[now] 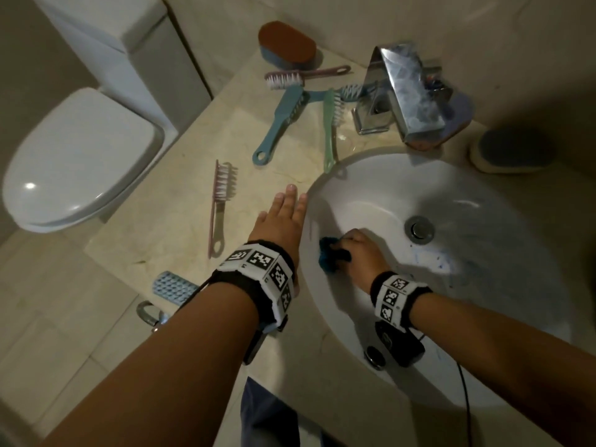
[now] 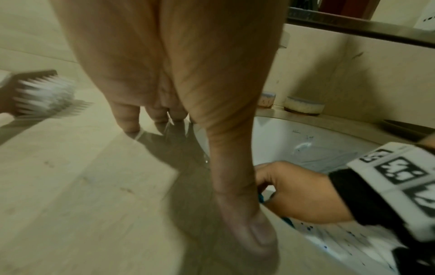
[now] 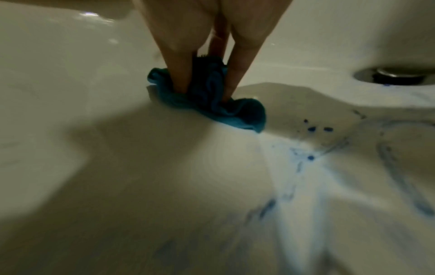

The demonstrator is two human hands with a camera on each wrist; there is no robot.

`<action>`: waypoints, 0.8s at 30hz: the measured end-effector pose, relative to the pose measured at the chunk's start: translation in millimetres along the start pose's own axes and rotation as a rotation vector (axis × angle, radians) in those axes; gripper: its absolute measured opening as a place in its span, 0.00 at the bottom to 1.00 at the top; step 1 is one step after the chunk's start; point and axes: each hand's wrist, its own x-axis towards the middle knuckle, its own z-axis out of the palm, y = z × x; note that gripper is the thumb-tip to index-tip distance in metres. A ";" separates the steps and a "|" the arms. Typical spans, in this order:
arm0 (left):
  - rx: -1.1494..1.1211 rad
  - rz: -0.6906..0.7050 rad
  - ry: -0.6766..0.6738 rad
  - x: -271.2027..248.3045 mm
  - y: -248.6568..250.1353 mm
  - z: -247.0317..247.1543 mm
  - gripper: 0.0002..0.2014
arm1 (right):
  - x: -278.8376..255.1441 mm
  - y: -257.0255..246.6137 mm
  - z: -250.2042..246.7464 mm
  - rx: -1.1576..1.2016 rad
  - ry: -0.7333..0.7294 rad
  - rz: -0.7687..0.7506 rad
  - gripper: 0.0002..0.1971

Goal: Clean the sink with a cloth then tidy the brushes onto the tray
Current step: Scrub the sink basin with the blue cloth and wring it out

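Inside the white sink [image 1: 483, 201], my right hand [image 1: 353, 250] grips a bunched blue cloth [image 1: 326, 258] and presses it against the basin's left wall. The right wrist view shows the fingers dug into the cloth [image 3: 212, 104] and blue smears [image 3: 310, 157] on the sink [image 3: 117, 167]. My left hand [image 1: 287, 209] rests flat with straight fingers on the counter beside the sink rim. Several brushes lie loose on the counter: a pink one [image 1: 219, 201] left of that hand, then a teal one [image 1: 280, 121], a green one [image 1: 329, 127] and a mauve one [image 1: 300, 77] further back.
A chrome faucet [image 1: 403, 88] overhangs the back of the basin, and the drain [image 1: 419, 229] sits mid-basin. An orange-topped block [image 1: 287, 43] and a grey-topped sponge [image 1: 512, 150] stand by the wall. A blue ribbed pad [image 1: 174, 287] lies at the counter's front edge. A toilet [image 1: 80, 156] is left.
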 end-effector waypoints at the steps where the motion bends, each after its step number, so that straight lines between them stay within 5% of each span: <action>1: -0.011 -0.003 0.001 -0.3 0.0 -0.8 0.72 | 10.8 -2.4 -10.5 -0.064 0.022 0.045 0.22; 4: -0.020 -0.004 -0.010 -2.0 0.1 -1.7 0.74 | 31.5 8.7 -28.5 0.116 0.138 0.052 0.12; 6: -0.024 -0.003 -0.020 -2.3 -0.6 -2.5 0.74 | 31.4 2.7 -26.4 0.013 0.050 0.008 0.01; 7: -0.030 -0.004 -0.018 -2.6 -0.9 -2.7 0.73 | 22.7 -3.4 -18.1 -0.124 -0.021 -0.026 0.03; 8: -0.040 -0.004 -0.014 -3.1 -0.6 -2.7 0.70 | 8.6 0.6 -7.4 -0.007 -0.110 -0.006 0.03; 13: -0.107 0.011 0.041 -0.9 0.3 -0.6 0.53 | 2.5 23.1 -18.8 -0.300 -0.074 -0.137 0.09; 18: -0.058 -0.012 0.007 2.1 -0.5 0.1 0.70 | 21.3 27.0 -42.6 -0.117 0.028 0.039 0.13; 24: -0.054 -0.025 -0.026 0.2 0.5 -3.3 0.76 | -32.0 16.4 -24.5 -0.233 -0.291 -0.208 0.11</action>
